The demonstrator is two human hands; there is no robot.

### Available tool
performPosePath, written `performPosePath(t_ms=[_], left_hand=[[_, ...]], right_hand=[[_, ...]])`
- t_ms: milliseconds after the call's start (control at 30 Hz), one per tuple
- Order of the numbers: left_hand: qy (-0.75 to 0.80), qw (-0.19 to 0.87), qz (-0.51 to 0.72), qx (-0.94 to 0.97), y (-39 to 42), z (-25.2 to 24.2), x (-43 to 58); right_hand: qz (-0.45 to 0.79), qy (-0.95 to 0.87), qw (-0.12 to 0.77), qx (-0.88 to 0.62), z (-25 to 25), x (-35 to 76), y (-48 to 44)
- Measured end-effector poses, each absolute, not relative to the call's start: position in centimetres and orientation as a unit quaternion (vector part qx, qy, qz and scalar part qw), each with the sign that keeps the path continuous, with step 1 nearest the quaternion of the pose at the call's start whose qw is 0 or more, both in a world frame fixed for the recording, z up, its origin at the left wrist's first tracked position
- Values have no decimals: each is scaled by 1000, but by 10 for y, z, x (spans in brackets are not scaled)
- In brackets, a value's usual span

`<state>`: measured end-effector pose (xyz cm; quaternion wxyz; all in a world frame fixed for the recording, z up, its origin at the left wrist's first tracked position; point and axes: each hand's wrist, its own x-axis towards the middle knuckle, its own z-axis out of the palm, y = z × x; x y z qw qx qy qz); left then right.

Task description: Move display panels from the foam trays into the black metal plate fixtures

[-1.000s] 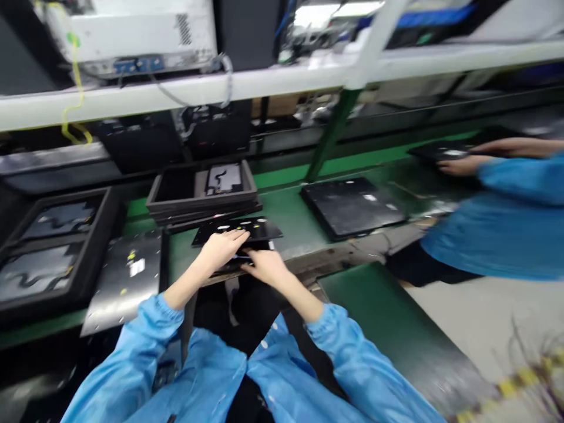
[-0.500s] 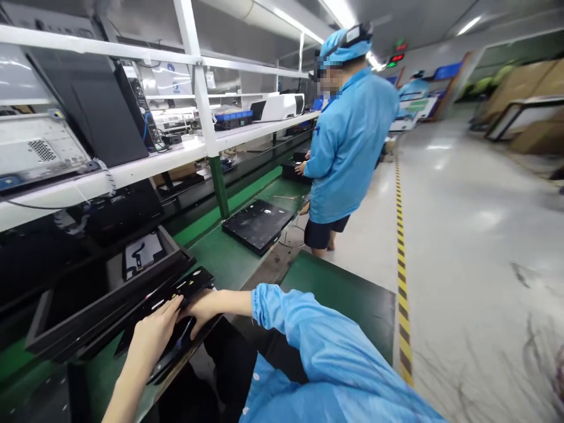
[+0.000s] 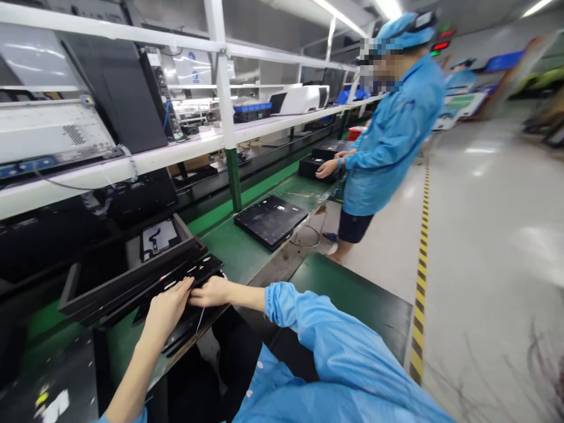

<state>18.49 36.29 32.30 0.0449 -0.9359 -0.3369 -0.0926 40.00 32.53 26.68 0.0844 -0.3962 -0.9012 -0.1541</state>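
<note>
A black flat panel point(image 3: 205, 267) with small white and yellow labels is tilted up at the near bench edge. My left hand point(image 3: 170, 304) grips its upper edge, fingers together over it. Right beside it, my right hand point(image 3: 212, 292) is closed against the panel's near side, its fingertips partly hidden. Below that hand a thin light strip point(image 3: 200, 320) sticks out; I cannot tell whether it is a tool or a cable. Another dark part point(image 3: 180, 335) lies under both hands. Behind the panel rests a black open frame point(image 3: 127, 273).
Farther along the green bench point(image 3: 229, 247) lies a black flat unit point(image 3: 271, 220). A co-worker point(image 3: 392, 129) in blue stands at black boxes point(image 3: 315, 167). A white shelf point(image 3: 185, 150) runs above. A green board point(image 3: 352, 305) sits to the right. Another black panel point(image 3: 53, 382) lies lower left.
My view has swung left, so the scene shifts right. My right hand has drawn its fingers in against the panel, and the thin strip now shows beneath it. My left hand stays on the panel.
</note>
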Motion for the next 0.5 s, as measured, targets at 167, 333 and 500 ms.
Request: performPosePath(t_ms=[167, 333, 500], left_hand=[[-327, 32, -139, -934, 358, 323, 190], [-332, 32, -146, -931, 351, 309, 193], [-308, 80, -93, -944, 334, 285, 199]], right_hand=[[-130, -882, 102, -441, 281, 416, 295], [48, -821, 143, -550, 282, 460, 182], [164, -580, 332, -725, 265, 516, 66]])
